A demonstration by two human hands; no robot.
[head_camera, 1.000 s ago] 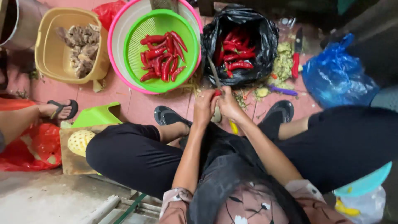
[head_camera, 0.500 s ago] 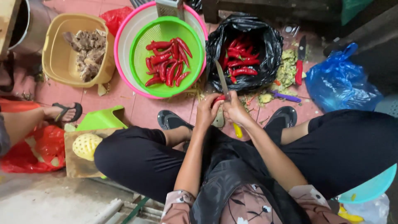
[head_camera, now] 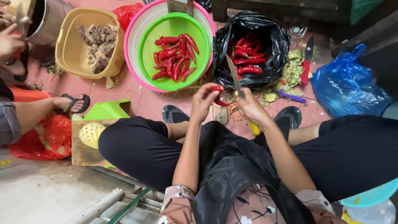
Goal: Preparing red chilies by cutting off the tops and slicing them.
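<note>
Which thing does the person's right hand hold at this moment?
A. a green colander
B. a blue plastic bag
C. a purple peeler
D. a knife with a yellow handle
D: the right hand grips a knife whose blade points up and whose yellow handle end shows below the hand, while the left hand holds a red chili.

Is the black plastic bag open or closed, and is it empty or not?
Open, and not empty. The black plastic bag has its mouth spread wide, and red chillies lie inside it.
</note>
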